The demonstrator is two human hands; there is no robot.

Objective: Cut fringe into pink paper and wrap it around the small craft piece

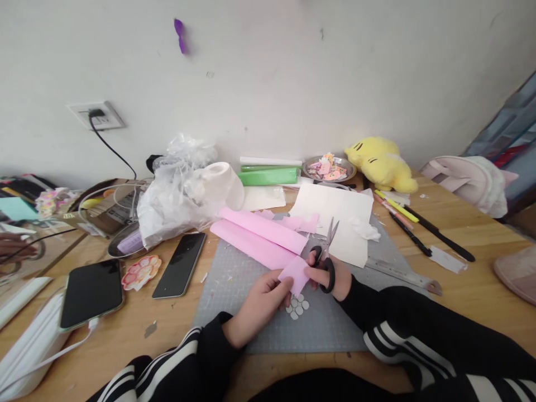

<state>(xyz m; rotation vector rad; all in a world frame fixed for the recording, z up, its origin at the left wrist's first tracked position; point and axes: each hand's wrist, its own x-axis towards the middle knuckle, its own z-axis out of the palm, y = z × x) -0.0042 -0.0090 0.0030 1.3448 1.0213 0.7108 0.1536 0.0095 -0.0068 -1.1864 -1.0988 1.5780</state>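
Note:
My left hand pinches a small piece of pink paper at its lower edge, over a grey cutting mat. My right hand has its fingers through the black handles of a pair of scissors, blades pointing up and away, right next to the pink piece. Two rolls of pink paper lie on the mat just behind my hands. Small white round cut-outs sit on the mat under the pink piece.
Two phones lie left of the mat beside a flower sticker. Behind are a plastic bag, cream paper, green roll, yellow plush, pens and a metal ruler.

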